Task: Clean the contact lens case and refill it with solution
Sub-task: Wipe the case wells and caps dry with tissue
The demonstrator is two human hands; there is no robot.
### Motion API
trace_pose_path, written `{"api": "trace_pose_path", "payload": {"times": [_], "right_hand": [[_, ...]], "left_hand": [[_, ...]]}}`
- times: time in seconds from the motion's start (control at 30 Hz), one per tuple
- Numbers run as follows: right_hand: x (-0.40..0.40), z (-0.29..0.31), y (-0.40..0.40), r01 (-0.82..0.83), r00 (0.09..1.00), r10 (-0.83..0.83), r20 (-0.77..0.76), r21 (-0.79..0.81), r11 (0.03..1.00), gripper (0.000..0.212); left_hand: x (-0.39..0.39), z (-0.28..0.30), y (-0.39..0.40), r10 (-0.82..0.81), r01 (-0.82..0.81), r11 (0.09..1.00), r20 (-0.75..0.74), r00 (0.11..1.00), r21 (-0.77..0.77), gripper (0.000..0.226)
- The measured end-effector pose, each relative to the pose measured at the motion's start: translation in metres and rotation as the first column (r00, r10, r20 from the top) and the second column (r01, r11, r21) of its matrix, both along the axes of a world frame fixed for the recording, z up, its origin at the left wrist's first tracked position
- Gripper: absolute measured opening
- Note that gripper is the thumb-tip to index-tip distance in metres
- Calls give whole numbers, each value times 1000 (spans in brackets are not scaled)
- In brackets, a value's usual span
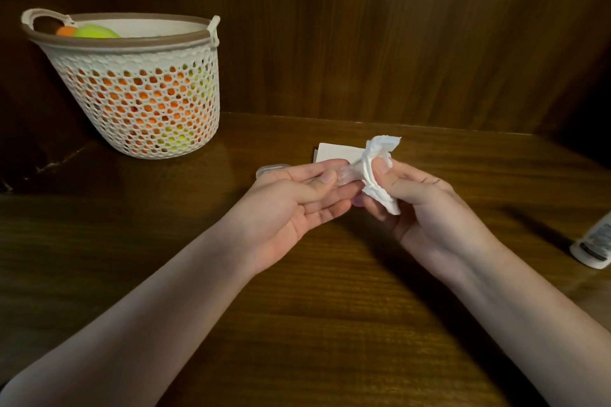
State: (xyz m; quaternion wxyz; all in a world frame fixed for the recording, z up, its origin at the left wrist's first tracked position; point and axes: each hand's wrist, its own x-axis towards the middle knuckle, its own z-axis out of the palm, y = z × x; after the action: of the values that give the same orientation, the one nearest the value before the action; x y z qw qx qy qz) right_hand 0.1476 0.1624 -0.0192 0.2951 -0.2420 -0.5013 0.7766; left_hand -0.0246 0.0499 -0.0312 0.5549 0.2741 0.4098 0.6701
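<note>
Fingers of the right hand (413, 191) pinch a crumpled tissue (380, 172) into the clear lens case (345, 175), which the left hand (297, 195) grips by thumb and fingertips above the table (297, 307); twisting the tissue should dry the well fully. Folded paper (337, 152) lies behind, a bottle (593, 248) well right, a basket (139, 89) far left; nothing obstructs
</note>
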Motion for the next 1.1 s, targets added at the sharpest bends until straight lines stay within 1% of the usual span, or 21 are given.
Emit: {"api": "trace_pose_path", "payload": {"times": [0.07, 0.13, 0.23, 0.33, 0.4, 0.47, 0.53, 0.63, 0.67, 0.77, 0.83, 0.87, 0.97, 1.03, 1.1], "right_hand": [[1, 1, 3, -15, 1000, 16, 14, -19, 1000, 31], [2, 1, 5, -24, 999, 25, 48, -22, 999, 32], [3, 1, 10, 14, 995, -16, 103, 20, 1000, 31], [6, 2, 18, 127, 987, -128, 95, 21, 992, 22], [8, 2, 24, 225, 969, -226, 97, 22, 974, 16], [9, 1, 29, 287, 952, -287, 106, 14, 958, 17], [9, 0, 31, 324, 939, -322, 122, 8, 946, 19], [7, 1, 29, 349, 928, -346, 136, 7, 937, 22], [7, 1, 29, 357, 924, -355, 140, 7, 934, 22], [7, 1, 28, 359, 923, -358, 143, 22, 933, 20], [6, 0, 29, 361, 920, -363, 151, 36, 932, 18], [6, -1, 29, 362, 918, -364, 156, 41, 931, 18], [6, -1, 33, 369, 909, -374, 186, 65, 927, 18], [6, -2, 37, 373, 886, -393, 246, 124, 919, 20], [7, -3, 44, 351, 837, -424, 347, 254, 901, 22]], "left_hand": [[-1, 0, 0, -10, 9, 1000, -24, 1000, -4, 40], [-3, 0, -1, -6, 5, 1000, -74, 997, -16, 31], [-6, 1, -2, 47, -57, 998, -225, 973, -39, 28], [-9, 0, -3, 96, -119, 992, -388, 917, -35, 29], [-9, -2, -4, 109, -139, 990, -469, 877, -30, 29], [-6, -4, -4, 108, -144, 989, -531, 840, -28, 29], [-2, -8, -3, 112, -158, 987, -620, 777, -20, 26], [2, -13, -3, 70, -157, 987, -807, 587, -28, 21], [3, -14, -3, 40, -138, 989, -832, 553, -44, 23], [6, -14, -3, -3, -78, 996, -864, 503, -49, 32], [7, -14, -2, -42, -28, 998, -907, 419, -59, 39], [9, -13, -2, -82, -1, 996, -919, 387, -90, 41], [13, -11, -1, -195, 42, 981, -924, 330, -191, 45], [13, -12, 0, -213, 49, 977, -932, 295, -207, 45], [13, -14, 0, -202, 61, 979, -937, 286, -192, 45]]}}
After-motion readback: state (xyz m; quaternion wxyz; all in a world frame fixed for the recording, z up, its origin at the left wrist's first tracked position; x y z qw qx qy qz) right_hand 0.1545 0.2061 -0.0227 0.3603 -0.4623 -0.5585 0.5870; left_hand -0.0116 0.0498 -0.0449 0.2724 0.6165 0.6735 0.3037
